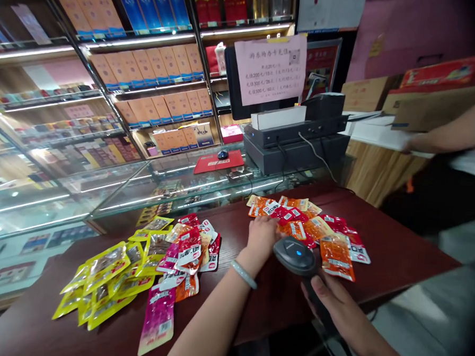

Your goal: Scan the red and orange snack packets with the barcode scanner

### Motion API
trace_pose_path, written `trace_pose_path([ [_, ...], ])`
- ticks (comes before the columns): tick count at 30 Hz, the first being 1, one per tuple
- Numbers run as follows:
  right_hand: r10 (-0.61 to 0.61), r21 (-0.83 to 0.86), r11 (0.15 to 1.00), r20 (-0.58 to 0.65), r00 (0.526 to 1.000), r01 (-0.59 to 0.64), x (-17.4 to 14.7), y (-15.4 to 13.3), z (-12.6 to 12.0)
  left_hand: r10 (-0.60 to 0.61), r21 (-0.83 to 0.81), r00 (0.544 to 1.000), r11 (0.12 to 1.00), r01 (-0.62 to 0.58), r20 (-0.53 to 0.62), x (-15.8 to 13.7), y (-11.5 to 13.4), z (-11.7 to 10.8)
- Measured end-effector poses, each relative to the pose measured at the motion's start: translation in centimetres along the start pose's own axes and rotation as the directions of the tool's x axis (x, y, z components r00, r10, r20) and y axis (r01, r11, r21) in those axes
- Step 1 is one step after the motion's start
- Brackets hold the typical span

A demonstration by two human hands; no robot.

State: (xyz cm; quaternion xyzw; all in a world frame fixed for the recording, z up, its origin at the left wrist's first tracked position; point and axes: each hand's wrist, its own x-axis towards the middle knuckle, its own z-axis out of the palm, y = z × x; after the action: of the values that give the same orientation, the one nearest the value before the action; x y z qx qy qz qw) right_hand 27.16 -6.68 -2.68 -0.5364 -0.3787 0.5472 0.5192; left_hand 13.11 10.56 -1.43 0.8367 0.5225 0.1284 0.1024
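My right hand [330, 300] is wrapped around the handle of a black barcode scanner [296, 255] with a small blue light on its top. At the left edge of a pile of orange and red snack packets [294, 229], the fingers of my left hand [261, 233] are curled together on a red packet [284, 214]. The fingertips are partly hidden. A pale bracelet [243, 274] circles my left wrist. To the left lie a mixed pile of red, orange and purple packets [189, 250], a long purple packet [159, 314] and several yellow packets [107, 269].
Behind the dark red table [230, 316] stands a glass counter [173, 185] with a red mouse mat [210, 163], a monitor [234, 93] and a cash drawer [294, 152]. Boxed goods fill the shelves [147, 69]. Another person's arm [455, 125] reaches toward cardboard boxes [432, 106] at right.
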Motion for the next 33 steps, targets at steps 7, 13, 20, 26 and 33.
trace_pose_path([
  [7,0.051,0.022,0.998,-0.036,0.998,-0.050,0.1,1.2,-1.7,-0.109,0.076,0.994,0.991,0.109,0.001,1.0,-0.2,0.8],
  [13,0.038,-0.029,0.999,-0.075,0.996,-0.040,-0.1,0.7,-0.9,-0.232,-0.394,0.973,0.893,0.217,0.010,-0.4,-2.6,-0.2],
  [20,0.040,-0.017,0.999,0.053,0.998,-0.039,-0.3,1.0,0.1,-0.380,-0.740,0.925,0.622,0.257,0.002,-2.0,-5.3,0.1],
  [26,0.021,-0.067,0.998,0.261,0.965,-0.003,-0.1,0.4,1.5,-0.450,-0.885,0.892,0.428,0.184,-0.032,-4.0,-6.8,-0.9],
  [33,0.014,-0.130,0.991,0.380,0.925,0.038,0.1,0.4,2.9,-0.545,-0.888,0.836,0.410,0.209,-0.054,-5.8,-9.3,-1.6],
])
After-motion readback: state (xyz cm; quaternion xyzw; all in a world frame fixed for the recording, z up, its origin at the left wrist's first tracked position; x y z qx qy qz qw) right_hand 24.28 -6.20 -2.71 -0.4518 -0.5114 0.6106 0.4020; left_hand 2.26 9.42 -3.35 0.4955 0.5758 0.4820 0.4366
